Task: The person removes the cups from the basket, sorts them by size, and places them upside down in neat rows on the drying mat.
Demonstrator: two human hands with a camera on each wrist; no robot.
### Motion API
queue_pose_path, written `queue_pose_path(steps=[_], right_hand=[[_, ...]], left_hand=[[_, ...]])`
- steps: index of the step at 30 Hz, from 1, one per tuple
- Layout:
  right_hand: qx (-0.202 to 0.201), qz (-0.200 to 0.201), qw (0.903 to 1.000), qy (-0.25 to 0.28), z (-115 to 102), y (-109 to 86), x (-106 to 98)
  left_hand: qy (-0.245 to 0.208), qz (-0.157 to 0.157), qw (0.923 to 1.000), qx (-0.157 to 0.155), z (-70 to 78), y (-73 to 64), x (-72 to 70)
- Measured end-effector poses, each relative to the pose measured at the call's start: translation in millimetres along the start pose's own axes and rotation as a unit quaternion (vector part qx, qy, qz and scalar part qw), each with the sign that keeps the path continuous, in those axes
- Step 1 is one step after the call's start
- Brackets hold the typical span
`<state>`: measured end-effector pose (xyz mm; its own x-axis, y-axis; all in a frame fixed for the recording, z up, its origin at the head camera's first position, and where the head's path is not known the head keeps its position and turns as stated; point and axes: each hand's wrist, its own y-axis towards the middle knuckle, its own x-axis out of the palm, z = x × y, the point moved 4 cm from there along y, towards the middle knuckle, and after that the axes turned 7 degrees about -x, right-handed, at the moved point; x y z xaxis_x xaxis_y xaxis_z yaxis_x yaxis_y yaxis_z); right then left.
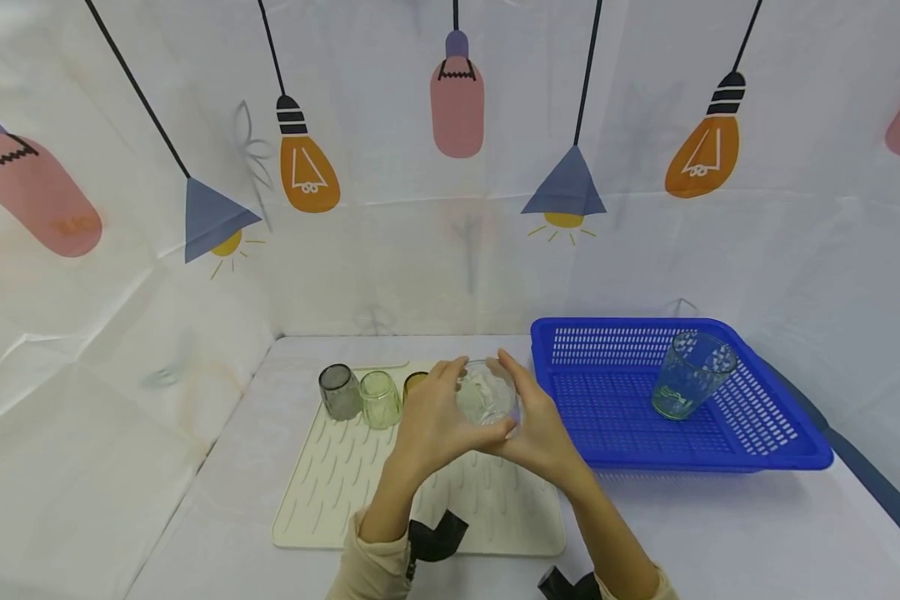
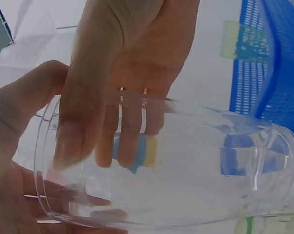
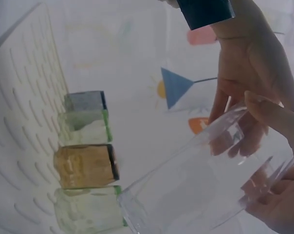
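Observation:
Raised over the drying mat, a clear glass tumbler (image 1: 487, 392) is held between both hands. My left hand (image 1: 437, 421) curls round its left side, and my right hand (image 1: 537, 429) grips the right side, thumbs low near each other. In the left wrist view the see-through tumbler (image 2: 186, 185) lies sideways across the picture, fingers showing through its wall. The right wrist view has the tumbler (image 3: 186, 180) slanting, with the hands at its upper right end.
On the cream ribbed drying mat (image 1: 337, 500) stand a grey glass (image 1: 340, 393), a green glass (image 1: 380, 402) and an amber glass (image 1: 414, 381). Another pale green glass (image 3: 88, 210) stands beside them. At right, a blue plastic basket (image 1: 708, 461) contains a bluish glass (image 1: 686, 379), leaning.

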<state>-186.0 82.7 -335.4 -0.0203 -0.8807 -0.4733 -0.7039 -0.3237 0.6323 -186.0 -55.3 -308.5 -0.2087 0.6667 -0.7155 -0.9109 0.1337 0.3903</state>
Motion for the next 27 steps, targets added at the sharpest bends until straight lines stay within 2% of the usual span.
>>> queue_pose_path(steps=[6,12,15,18,23,25,27], right_hand=[[0.005,-0.006,0.9998,0.020,7.1,-10.1,-8.7],[0.044,0.005,0.9978,0.050,18.1,-21.6,-15.4],[0.053,0.013,0.9973,0.049,22.1,-24.8,-17.9],[0.066,0.020,0.9965,0.046,28.0,-28.2,-19.8],[0.092,0.029,0.9935,0.060,39.2,-34.3,-21.4],[0.092,0.036,0.9914,0.086,42.3,-35.4,-21.2],[0.086,0.043,0.9877,0.124,44.5,-35.8,-20.3]], left_hand=[[-0.075,0.009,0.9968,-0.026,-12.6,-4.0,0.5],[-0.177,0.051,0.9823,-0.033,-29.8,-12.0,-4.5],[-0.237,0.071,0.9680,-0.038,-38.1,-15.3,-5.9],[-0.300,0.076,0.9496,-0.049,-44.7,-18.8,-5.6],[-0.366,0.082,0.9240,-0.075,-54.3,-24.8,-3.9],[-0.398,0.084,0.9089,-0.093,-58.0,-26.8,-3.5],[-0.440,0.082,0.8873,-0.111,-60.5,-28.5,-2.8]])
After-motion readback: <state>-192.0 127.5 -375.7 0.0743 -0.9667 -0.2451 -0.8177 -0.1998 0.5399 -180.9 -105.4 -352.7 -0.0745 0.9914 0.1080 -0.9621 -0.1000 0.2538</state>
